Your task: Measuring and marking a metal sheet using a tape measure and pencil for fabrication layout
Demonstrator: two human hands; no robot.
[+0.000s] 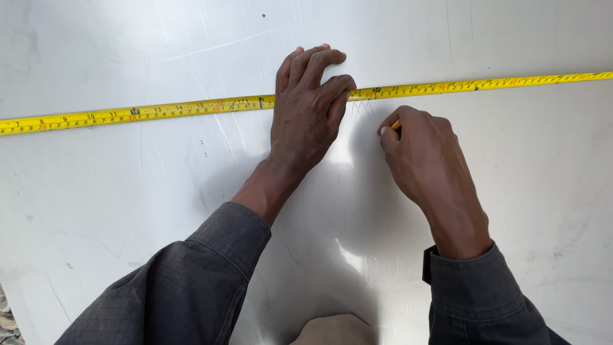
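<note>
A yellow tape measure (pixel 159 110) lies stretched across a shiny metal sheet (pixel 115 204) from the left edge to the right edge. My left hand (pixel 308 108) presses flat on the tape near its middle, fingers spread over it. My right hand (pixel 421 160) sits just below the tape to the right, fingers closed around a short orange pencil (pixel 396 125) whose end peeks out near the thumb. Faint pencil marks (pixel 363 110) show on the sheet between the two hands, under the tape.
The metal sheet fills nearly the whole view and shows scratches and bright glare spots. Dark grey sleeves (pixel 191 287) cover both forearms. A tan knee (pixel 335 331) shows at the bottom centre. A bit of rough ground (pixel 6 319) appears at the bottom left corner.
</note>
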